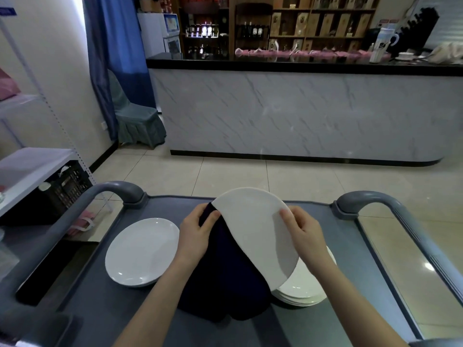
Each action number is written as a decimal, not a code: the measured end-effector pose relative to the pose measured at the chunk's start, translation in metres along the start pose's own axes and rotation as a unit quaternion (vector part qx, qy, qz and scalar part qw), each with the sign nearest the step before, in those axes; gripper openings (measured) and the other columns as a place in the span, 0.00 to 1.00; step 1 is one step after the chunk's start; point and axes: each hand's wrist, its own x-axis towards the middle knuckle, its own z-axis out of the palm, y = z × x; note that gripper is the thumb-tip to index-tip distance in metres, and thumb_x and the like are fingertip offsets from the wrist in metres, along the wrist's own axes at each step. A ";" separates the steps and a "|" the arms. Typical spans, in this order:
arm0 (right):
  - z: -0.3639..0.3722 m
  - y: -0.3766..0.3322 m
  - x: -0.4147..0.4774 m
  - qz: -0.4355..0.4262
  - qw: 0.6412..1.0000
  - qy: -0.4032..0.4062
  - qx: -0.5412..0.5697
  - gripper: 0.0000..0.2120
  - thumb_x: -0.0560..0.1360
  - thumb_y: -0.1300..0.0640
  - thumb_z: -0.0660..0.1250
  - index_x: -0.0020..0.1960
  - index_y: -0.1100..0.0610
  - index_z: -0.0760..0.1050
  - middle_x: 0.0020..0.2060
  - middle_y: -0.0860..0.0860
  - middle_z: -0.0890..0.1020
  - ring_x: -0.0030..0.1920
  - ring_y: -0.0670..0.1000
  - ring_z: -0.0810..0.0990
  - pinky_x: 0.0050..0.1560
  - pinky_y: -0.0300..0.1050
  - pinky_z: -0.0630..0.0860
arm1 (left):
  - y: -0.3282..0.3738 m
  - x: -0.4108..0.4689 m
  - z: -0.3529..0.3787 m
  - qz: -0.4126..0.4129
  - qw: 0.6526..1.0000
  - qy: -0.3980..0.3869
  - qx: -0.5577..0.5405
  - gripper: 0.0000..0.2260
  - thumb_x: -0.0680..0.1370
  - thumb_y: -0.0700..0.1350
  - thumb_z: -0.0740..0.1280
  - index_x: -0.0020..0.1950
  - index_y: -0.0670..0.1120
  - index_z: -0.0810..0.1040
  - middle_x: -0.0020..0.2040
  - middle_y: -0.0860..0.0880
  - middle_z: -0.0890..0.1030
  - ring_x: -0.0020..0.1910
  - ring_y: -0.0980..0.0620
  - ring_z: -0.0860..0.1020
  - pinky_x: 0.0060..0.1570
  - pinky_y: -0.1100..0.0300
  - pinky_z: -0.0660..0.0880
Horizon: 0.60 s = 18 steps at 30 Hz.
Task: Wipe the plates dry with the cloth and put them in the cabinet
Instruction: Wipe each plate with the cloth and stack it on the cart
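**1 plate in hand, cloth on it, over a grey cart**

Counted: 2 hands, 1 cloth, 1 plate held, 1 plate lying apart, 1 stack.

The held plate (253,221) is white and round. It is tilted up above the cart (112,321), with its far rim highest. The right grip (303,229) holds its right rim, fingers curled over the edge. The left grip (195,234) pinches the cloth (225,284) against the plate's left edge. The cloth is dark navy. It covers the plate's left side and hangs down to the cart top, where its lower end lies bunched.

Left of the cloth, a second white plate (141,251) lies flat on the cart. Its near rim looks doubled, so I cannot tell whether another lies under it. Right of the cloth, partly under the held plate, sits a stack (300,294) of white plates. Several rims show, but I cannot tell the exact count.

The cart top is flat grey with a raised edge. It has 2 curved grey handles, 1 at the far left corner (117,190) and 1 at the far right (370,199).

The floor (225,171) is pale tile. Across it stands a long bar (288,108) with a marble-patterned front and a black top. Behind the bar are wooden shelves (320,21) with bottles and boxes. At left hang a blue curtain (117,58), with 1 covered chair (135,121) beside it. Nearer stand a white shelf (30,166) and 1 black crate (62,191).
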 end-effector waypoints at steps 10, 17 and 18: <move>0.009 -0.024 0.029 -0.066 0.962 -0.215 -0.154 0.14 0.79 0.46 0.66 0.35 0.43 0.76 0.30 0.38 0.76 0.33 0.38 0.72 0.36 0.35 0.66 | 0.012 0.013 0.004 0.054 0.981 -0.170 0.075 0.03 0.78 0.47 0.70 0.48 0.55 0.81 0.43 0.61 0.83 0.46 0.61 0.79 0.47 0.69 0.72; 0.017 -0.008 0.008 0.024 0.997 0.010 0.077 0.10 0.79 0.48 0.68 0.42 0.49 0.84 0.34 0.44 0.82 0.34 0.41 0.76 0.35 0.34 0.72 | -0.005 -0.002 0.000 -0.022 0.999 0.032 0.013 0.04 0.79 0.50 0.67 0.45 0.54 0.79 0.41 0.61 0.82 0.41 0.64 0.78 0.39 0.73 0.71; 0.021 -0.007 0.003 0.049 0.991 0.042 0.113 0.10 0.79 0.48 0.68 0.42 0.48 0.83 0.33 0.43 0.82 0.32 0.40 0.76 0.33 0.31 0.72 | -0.008 -0.005 0.000 -0.041 0.998 0.055 0.004 0.04 0.80 0.50 0.66 0.45 0.55 0.78 0.41 0.62 0.82 0.41 0.64 0.78 0.38 0.73 0.70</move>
